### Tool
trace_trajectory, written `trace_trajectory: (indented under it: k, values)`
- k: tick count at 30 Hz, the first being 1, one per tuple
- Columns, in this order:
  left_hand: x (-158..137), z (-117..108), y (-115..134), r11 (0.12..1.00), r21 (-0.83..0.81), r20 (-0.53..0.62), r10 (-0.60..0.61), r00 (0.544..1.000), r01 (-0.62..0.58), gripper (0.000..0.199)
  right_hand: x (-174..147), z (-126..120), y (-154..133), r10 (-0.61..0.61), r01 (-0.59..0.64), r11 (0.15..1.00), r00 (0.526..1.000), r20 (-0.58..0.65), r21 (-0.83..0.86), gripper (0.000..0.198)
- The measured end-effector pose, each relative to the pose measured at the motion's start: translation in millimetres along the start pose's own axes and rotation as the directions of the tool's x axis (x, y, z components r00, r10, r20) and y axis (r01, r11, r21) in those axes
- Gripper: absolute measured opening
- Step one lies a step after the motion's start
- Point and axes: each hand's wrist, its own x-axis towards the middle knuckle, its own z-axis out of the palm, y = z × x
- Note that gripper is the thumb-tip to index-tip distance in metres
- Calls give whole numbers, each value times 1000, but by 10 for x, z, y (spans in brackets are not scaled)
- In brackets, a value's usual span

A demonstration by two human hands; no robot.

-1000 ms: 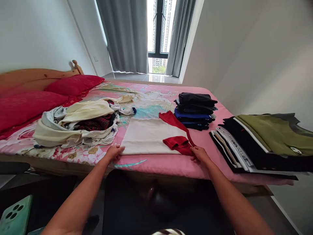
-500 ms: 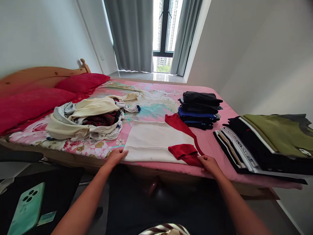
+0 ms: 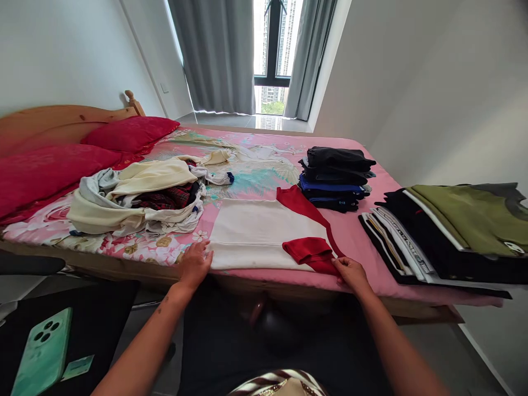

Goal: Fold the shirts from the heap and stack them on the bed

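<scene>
**White-and-red shirt (image 3: 251, 225) lies flat at the near edge of the bed (image 3: 350, 231)**

The white body is folded lengthwise into a neat panel, its hem toward the left and its red shoulder part toward the right, with one red sleeve turned back over the white. The right hand (image 3: 352, 275) pinches the near red corner between thumb and fingers. The left hand (image 3: 196, 265) is at the near hem corner, fingers loosely parted; whether it grips any cloth, I cannot tell.

Just beyond the red part stands a stack of dark folded clothes (image 3: 338, 165), some blue among the black. Farther right is a broader folded pile (image 3: 437, 264), topped by an olive garment (image 3: 457, 214). To the left sits a loose heap of clothes (image 3: 157, 173), cream, grey and plaid.

Past the heap are red pillows (image 3: 49, 170) against a wooden headboard (image 3: 53, 124). At lower left, a green phone (image 3: 43, 355) lies beside a small card (image 3: 78, 367). Grey curtains (image 3: 218, 55) flank the window (image 3: 272, 81) at the back.
</scene>
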Motion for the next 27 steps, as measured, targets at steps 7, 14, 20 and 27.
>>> trace_trajectory:
  k: [7, 14, 20, 27]
  values:
    - [-116, 252, 247, 972, 37, 230, 217, 949, -231, 47, 2, 44, 38, 35, -34, 997, 999, -20, 64, 31]
    - [-86, 300, 618, 951, 22, 140, 302, 943, -308, 42, 46, 59, 57, 36, -33, 990, 999, -18, 137, 31]
    - [20, 610, 1602, 718, -221, 180, 695, 696, -660, 52, 69, 59, 44, 36, -33, 985, 999, -19, 170, 29]
    - [360, 987, 2215, 760, -481, 196, 579, 792, -436, 35, 95, 46, 42, 35, -33, 968, 999, 0, 248, 29]
